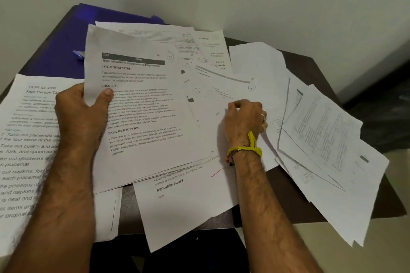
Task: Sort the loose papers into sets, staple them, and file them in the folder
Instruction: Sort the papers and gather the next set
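Left hand (83, 111) grips stack of printed sheets (142, 117) at its left edge, thumb on top page, stack tilted up off desk (292, 186). Right hand (245, 117), yellow thread (248, 149) at wrist, fingers curled, pinching edge of loose sheet (221, 95) in scattered papers (321, 139). More pages spread across dark desk, some overhanging near edge. Blue folder (66, 35) lies flat at far left corner, partly under papers.
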